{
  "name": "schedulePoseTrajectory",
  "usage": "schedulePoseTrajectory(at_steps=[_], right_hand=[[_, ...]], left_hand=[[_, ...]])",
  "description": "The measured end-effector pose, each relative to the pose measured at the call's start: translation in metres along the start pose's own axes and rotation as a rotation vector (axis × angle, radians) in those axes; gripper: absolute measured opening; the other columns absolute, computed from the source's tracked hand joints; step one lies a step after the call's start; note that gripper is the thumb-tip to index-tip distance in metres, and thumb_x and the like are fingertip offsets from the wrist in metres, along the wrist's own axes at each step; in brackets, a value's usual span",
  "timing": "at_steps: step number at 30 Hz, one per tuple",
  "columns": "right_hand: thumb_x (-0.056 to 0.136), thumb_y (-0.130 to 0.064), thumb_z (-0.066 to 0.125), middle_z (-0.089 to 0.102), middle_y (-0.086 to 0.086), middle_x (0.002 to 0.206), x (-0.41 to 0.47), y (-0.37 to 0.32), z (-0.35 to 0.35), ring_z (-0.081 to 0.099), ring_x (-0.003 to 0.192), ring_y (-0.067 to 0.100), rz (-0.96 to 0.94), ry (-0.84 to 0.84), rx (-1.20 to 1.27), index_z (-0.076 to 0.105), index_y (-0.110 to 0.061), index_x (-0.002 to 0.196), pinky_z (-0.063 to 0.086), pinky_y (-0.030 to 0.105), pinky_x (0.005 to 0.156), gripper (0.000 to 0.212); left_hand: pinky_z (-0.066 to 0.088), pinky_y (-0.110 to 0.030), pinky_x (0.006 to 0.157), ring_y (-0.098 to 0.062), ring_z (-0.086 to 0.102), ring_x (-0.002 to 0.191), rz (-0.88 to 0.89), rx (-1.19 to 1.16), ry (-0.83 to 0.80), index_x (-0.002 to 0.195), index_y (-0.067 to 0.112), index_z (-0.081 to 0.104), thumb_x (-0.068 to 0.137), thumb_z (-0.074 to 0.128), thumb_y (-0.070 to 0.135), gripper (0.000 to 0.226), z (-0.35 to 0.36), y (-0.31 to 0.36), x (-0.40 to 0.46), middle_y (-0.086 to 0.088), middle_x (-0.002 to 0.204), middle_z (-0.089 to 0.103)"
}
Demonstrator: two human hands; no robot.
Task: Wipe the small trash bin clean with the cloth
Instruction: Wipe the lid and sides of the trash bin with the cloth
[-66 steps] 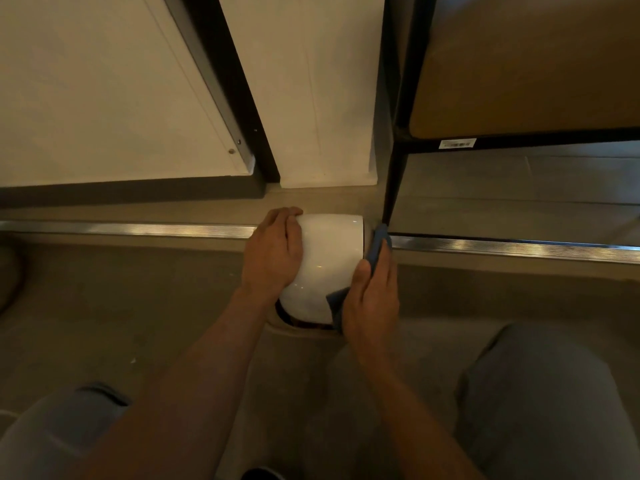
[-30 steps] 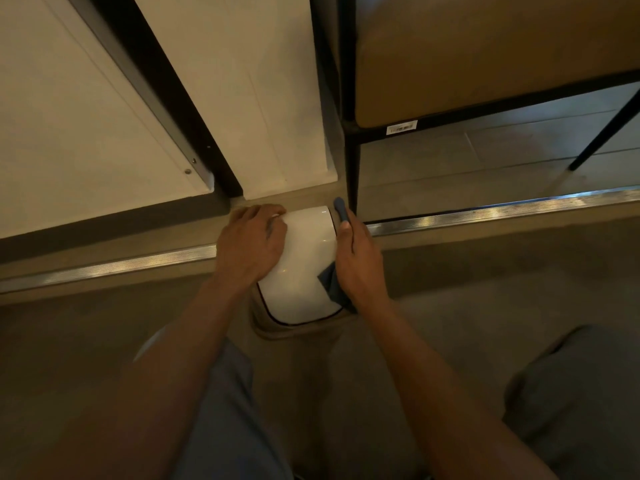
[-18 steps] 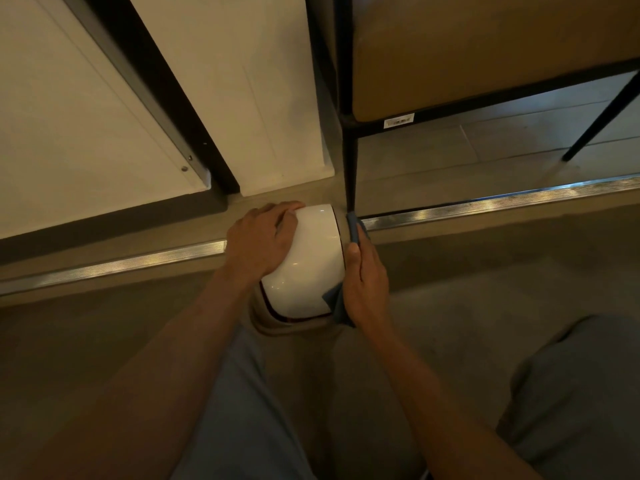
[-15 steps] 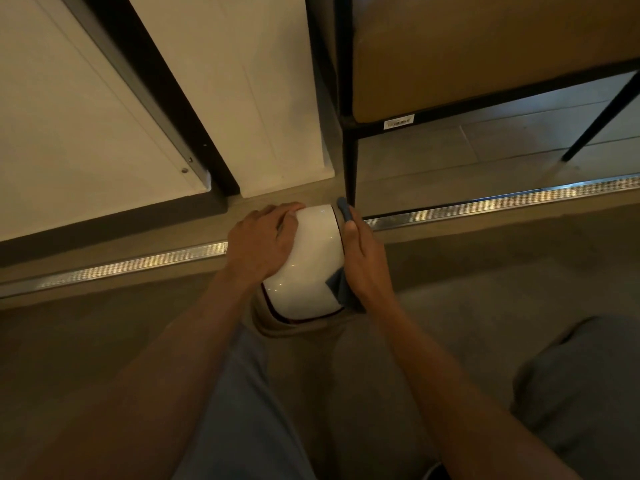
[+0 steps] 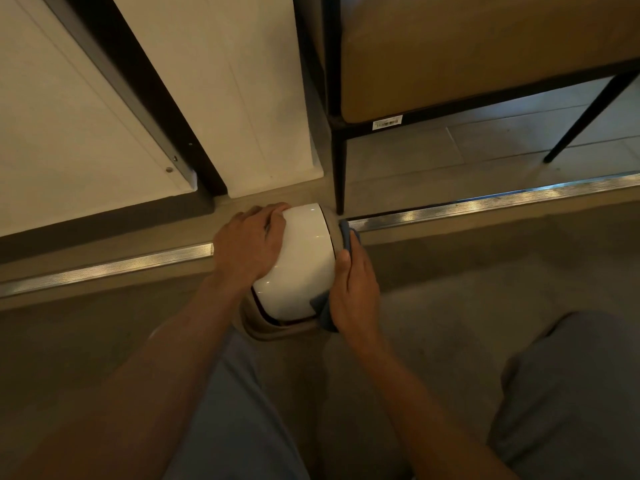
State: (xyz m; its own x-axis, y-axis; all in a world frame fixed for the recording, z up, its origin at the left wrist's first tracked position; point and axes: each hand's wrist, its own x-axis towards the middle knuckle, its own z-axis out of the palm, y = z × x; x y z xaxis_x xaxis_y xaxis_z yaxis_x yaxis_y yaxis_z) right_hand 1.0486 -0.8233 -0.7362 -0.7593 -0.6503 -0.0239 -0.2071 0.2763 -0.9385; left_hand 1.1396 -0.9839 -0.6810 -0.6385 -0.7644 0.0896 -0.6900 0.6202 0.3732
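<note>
The small trash bin (image 5: 299, 261) has a glossy white domed lid and a beige body, and it stands on the floor between my knees. My left hand (image 5: 249, 245) grips the lid's left side and holds it steady. My right hand (image 5: 355, 292) presses a blue cloth (image 5: 348, 233) flat against the bin's right side. The cloth shows past my fingertips and again under my palm near the bin's rim. Most of the bin's body is hidden below the lid.
A metal floor strip (image 5: 485, 204) runs left to right just behind the bin. A black chair leg (image 5: 339, 174) stands right behind it, under a tan seat (image 5: 485, 50). White panels (image 5: 225, 84) and a dark frame lie at the back left. My knees fill the lower corners.
The right hand with the cloth has slid back and forth along the bin's right side. The left hand has kept its hold on the lid. The camera view shifted slightly.
</note>
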Motion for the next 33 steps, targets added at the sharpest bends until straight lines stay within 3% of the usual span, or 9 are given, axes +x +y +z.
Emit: schedulePoseTrajectory(at_steps=[4,8,11,15,18,21,26,31,33], right_hand=[[0.102,-0.058,0.016,0.053,0.003,0.142,0.043,-0.031,-0.001,0.049,0.130,0.023,0.089,-0.080,-0.049,0.038,-0.039,0.147,0.041,0.044,0.107,0.054],[0.103,-0.057,0.019,0.053,0.002,0.143,0.061,-0.039,-0.005,0.048,0.130,0.022,0.088,-0.182,0.047,0.045,-0.038,0.142,0.039,0.049,0.109,0.051],[0.103,-0.057,0.018,0.045,-0.002,0.149,0.028,-0.013,-0.007,0.045,0.134,0.017,0.046,-0.116,0.063,0.032,-0.047,0.148,0.040,0.047,0.109,0.049],[0.107,-0.042,0.025,0.037,-0.008,0.154,-0.009,0.016,-0.005,0.037,0.140,0.013,0.035,-0.010,0.129,0.030,-0.041,0.151,0.035,0.047,0.115,0.044],[0.104,-0.046,0.039,0.047,-0.008,0.146,0.004,0.012,-0.008,0.046,0.132,0.017,0.227,-0.060,0.220,0.041,-0.052,0.140,0.039,0.046,0.112,0.036],[0.095,-0.065,0.040,0.060,0.001,0.134,0.045,-0.009,-0.017,0.055,0.123,0.021,0.416,-0.169,0.260,0.058,-0.033,0.133,0.041,0.048,0.109,0.053],[0.074,-0.066,0.062,0.067,0.007,0.121,0.093,-0.041,-0.021,0.063,0.107,0.022,0.466,-0.306,0.226,0.069,-0.019,0.119,0.047,0.042,0.103,0.066],[0.094,-0.048,0.057,0.072,0.004,0.114,0.064,-0.024,-0.038,0.070,0.094,0.016,0.525,-0.333,0.314,0.066,-0.024,0.125,0.058,0.028,0.079,0.040],[0.099,-0.030,0.051,0.068,0.002,0.124,0.042,-0.008,-0.042,0.064,0.109,0.016,0.526,-0.295,0.362,0.065,-0.023,0.129,0.053,0.029,0.092,0.033]], left_hand=[[0.046,-0.040,0.094,-0.028,0.060,0.111,0.000,0.005,-0.001,0.137,0.031,0.056,0.104,0.024,0.043,0.048,0.002,-0.001,0.000,-0.004,0.128,0.065],[0.045,-0.039,0.093,-0.028,0.060,0.111,-0.014,-0.004,0.005,0.136,0.031,0.057,0.105,0.027,0.042,0.045,0.002,-0.002,0.000,-0.005,0.127,0.065],[0.045,-0.036,0.091,-0.027,0.060,0.109,-0.025,-0.002,0.022,0.135,0.031,0.058,0.107,0.029,0.039,0.041,0.002,0.000,-0.001,-0.004,0.125,0.066],[0.047,-0.039,0.091,-0.027,0.061,0.108,-0.023,-0.010,0.030,0.134,0.034,0.059,0.104,0.027,0.042,0.044,0.001,-0.002,0.000,-0.002,0.123,0.067],[0.046,-0.040,0.094,-0.027,0.059,0.111,-0.031,-0.002,0.016,0.136,0.034,0.057,0.106,0.028,0.041,0.042,0.003,-0.003,0.000,-0.003,0.126,0.066],[0.047,-0.041,0.093,-0.027,0.060,0.110,-0.020,-0.002,0.025,0.136,0.034,0.057,0.104,0.024,0.044,0.046,0.003,-0.002,0.000,-0.003,0.125,0.066],[0.047,-0.038,0.090,-0.027,0.061,0.108,-0.035,-0.009,0.030,0.134,0.035,0.059,0.105,0.028,0.041,0.043,0.002,-0.002,0.002,-0.002,0.123,0.067],[0.046,-0.039,0.092,-0.027,0.060,0.109,-0.045,-0.018,0.032,0.134,0.037,0.058,0.104,0.026,0.043,0.044,0.001,-0.001,0.000,-0.001,0.123,0.067],[0.047,-0.040,0.092,-0.027,0.060,0.110,-0.050,-0.023,0.033,0.135,0.036,0.058,0.104,0.027,0.043,0.044,0.001,-0.001,-0.001,-0.002,0.124,0.067]])
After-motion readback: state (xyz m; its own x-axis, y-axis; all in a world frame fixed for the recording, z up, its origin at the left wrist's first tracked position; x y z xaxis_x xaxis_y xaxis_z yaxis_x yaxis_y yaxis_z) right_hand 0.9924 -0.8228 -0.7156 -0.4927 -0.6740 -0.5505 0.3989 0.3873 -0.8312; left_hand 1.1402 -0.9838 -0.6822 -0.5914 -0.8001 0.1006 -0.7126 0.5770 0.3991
